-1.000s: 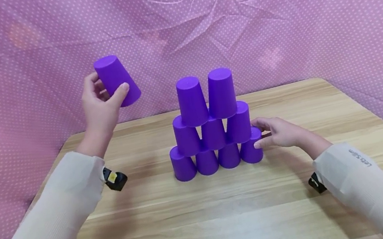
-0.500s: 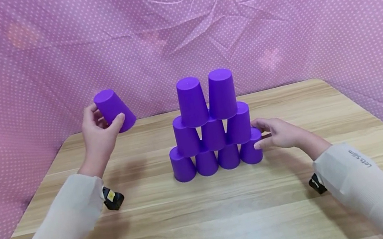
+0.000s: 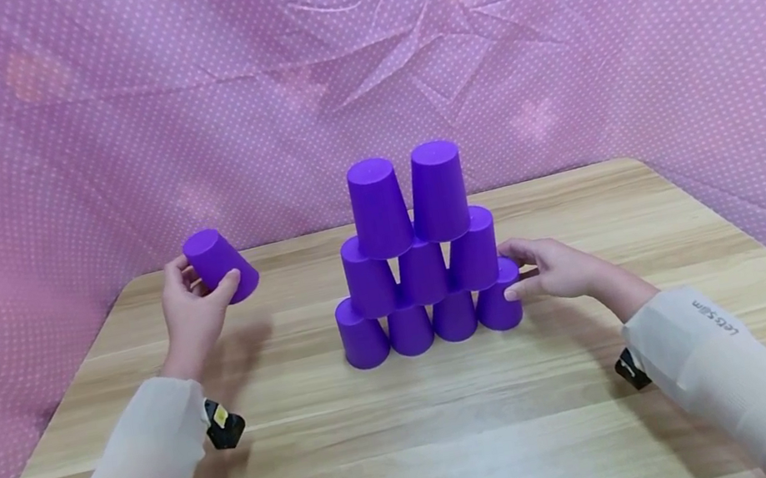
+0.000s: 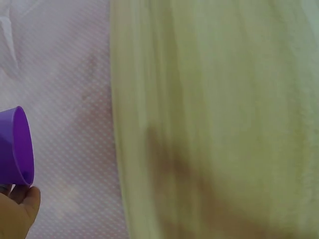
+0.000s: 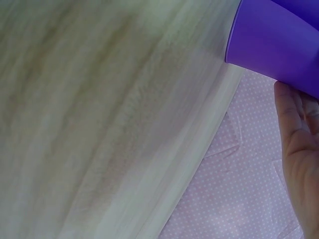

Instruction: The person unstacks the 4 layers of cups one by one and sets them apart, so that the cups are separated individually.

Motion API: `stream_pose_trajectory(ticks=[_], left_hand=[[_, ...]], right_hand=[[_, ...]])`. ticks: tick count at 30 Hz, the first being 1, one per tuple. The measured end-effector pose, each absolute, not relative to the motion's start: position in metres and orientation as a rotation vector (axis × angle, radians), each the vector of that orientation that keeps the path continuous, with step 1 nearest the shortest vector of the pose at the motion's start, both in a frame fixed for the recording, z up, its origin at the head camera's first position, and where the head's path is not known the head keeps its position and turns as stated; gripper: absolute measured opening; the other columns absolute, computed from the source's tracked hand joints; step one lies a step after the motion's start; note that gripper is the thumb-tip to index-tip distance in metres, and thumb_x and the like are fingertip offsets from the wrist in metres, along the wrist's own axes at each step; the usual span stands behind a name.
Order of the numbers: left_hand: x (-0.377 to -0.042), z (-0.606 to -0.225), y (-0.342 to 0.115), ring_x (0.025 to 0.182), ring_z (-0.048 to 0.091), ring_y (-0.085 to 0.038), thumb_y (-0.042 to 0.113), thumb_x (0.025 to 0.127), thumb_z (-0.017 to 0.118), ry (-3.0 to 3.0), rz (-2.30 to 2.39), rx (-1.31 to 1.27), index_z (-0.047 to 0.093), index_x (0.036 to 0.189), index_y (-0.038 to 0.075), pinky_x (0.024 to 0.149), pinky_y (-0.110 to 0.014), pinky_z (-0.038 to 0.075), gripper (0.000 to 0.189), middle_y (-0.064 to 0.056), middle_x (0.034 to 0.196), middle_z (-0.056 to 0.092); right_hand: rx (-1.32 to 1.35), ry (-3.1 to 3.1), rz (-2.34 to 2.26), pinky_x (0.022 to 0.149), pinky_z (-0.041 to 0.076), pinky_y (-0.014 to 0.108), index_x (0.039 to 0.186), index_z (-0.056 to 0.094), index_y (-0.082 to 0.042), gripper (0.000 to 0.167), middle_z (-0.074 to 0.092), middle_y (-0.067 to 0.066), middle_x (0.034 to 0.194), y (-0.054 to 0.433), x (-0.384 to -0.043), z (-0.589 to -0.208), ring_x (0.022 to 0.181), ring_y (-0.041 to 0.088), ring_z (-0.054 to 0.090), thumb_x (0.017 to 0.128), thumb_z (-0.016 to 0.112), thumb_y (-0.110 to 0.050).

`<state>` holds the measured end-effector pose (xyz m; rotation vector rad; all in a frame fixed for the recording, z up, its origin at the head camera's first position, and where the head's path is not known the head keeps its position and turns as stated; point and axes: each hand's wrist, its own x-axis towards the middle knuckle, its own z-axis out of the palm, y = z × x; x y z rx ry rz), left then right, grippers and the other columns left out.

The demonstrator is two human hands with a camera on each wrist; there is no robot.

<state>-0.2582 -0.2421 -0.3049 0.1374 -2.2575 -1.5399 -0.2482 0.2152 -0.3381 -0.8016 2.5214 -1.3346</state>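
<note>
Held cup: the purple cup [image 3: 213, 257] is tilting in mid-air, left of the pyramid, its closed base pointing up; from the left wrist I'm seeing a strip of its inner wall.
Left hand: I'm having the left hand [image 3: 192, 315] pinch it, thumb pressing the near side, fingers curling behind.
Room between: a stretch of wood is separating the held cup from the pyramid, and a broader one is spreading in front.
Right hand: the right hand [image 3: 563, 268] is pinching the bottom-right cup [image 3: 498, 308], thumb in front, fingers reaching behind.
Cup pyramid: nine purple cups, counting that one, are forming the pyramid [image 3: 422, 270], two over three over four; all are standing mouth down, hiding their insides from me.
Table edge: the wooden table [image 3: 426, 452] is ending behind the pyramid in a long edge with rounded corners.
Cloth: pink white-dotted cloth [image 3: 305, 134] is hanging beyond that edge and along both sides.
</note>
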Motion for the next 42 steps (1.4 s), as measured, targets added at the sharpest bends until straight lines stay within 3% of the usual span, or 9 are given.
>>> stream_pose_trajectory(ticks=[13,42], left_hand=[[-0.256,-0.337,-0.248,0.125,0.042,-0.031,0.025,0.086,0.066,-2.381,-1.641,0.28,0.026,0.141,0.004,0.106,-0.041,0.038,0.071,-0.019,0.138,0.041],[-0.26,-0.363,-0.253,0.129,0.039,-0.034,0.014,0.081,0.071,-2.556,-1.627,0.352,0.029,0.134,0.001,0.11,-0.044,0.033,0.068,-0.022,0.14,0.039]], right_hand=[[-0.772,2.505,-1.352,0.098,0.046,0.041,0.127,0.045,0.007,0.055,0.058,0.017,0.111,0.214,-0.25,-0.34,0.108,0.029,0.053,0.08,0.07,-0.007],[-0.774,2.526,-1.326,0.098,0.046,0.044,0.125,0.046,0.006,0.053,0.058,0.017,0.11,0.215,-0.251,-0.338,0.106,0.028,0.053,0.08,0.07,-0.007]])
